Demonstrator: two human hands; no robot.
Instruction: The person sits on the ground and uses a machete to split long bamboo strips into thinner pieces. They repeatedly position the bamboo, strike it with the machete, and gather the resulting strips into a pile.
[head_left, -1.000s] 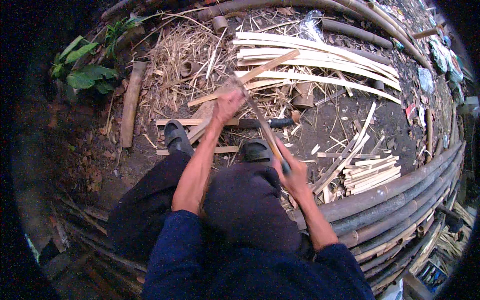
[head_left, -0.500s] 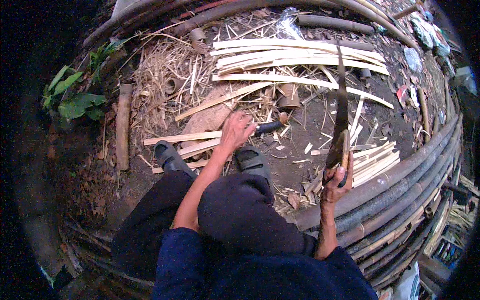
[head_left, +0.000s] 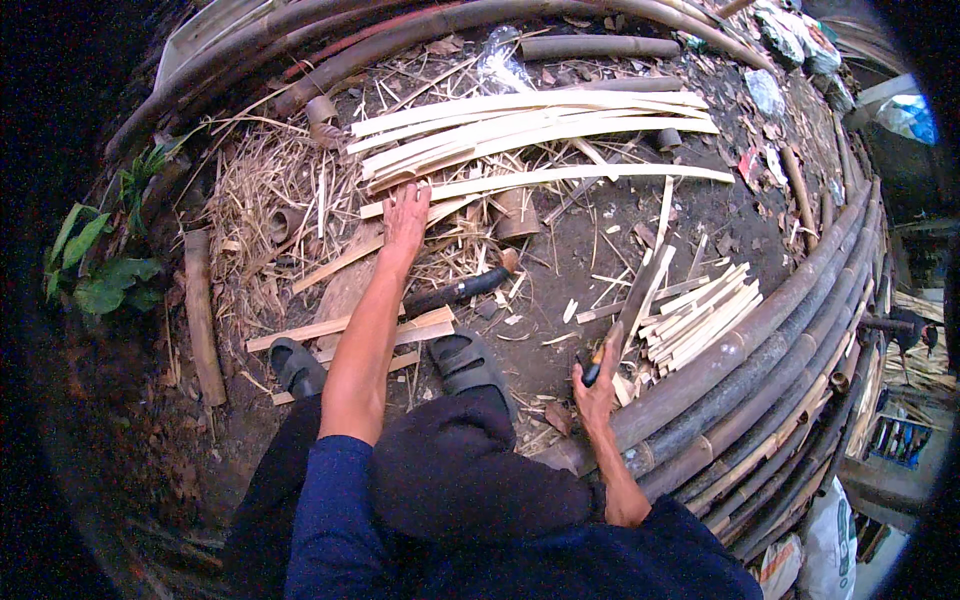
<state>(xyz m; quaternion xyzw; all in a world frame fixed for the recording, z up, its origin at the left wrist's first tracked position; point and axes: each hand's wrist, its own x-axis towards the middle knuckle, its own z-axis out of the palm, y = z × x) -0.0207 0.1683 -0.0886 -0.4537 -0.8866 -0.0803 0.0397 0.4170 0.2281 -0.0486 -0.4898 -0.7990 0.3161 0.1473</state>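
Note:
My left hand (head_left: 405, 228) reaches forward, fingers stretched out, over the left end of a pale split-bamboo strip (head_left: 560, 175). Its fingertips are at the near edge of a bundle of long strips (head_left: 540, 122); whether they press on them I cannot tell. On the right, my right hand (head_left: 595, 392) is closed round the handle of a handsaw (head_left: 638, 296), whose dark blade points away from me, low beside a stack of short strips (head_left: 705, 318). Between my hands lies a black rod-shaped thing (head_left: 460, 292) with a brown end.
Thick bamboo poles (head_left: 740, 365) run along the right side, and more poles (head_left: 400, 50) cross the far side. Short strips (head_left: 400, 335) lie by my sandals (head_left: 470, 368). A bamboo piece (head_left: 517, 215) stands amid shavings (head_left: 265, 190). Green leaves (head_left: 115, 285) grow at left.
My left hand has moved forward from near the black rod-shaped thing to the long strips. My right hand has lowered the saw, which was raised, and tilted it. The view has shifted right.

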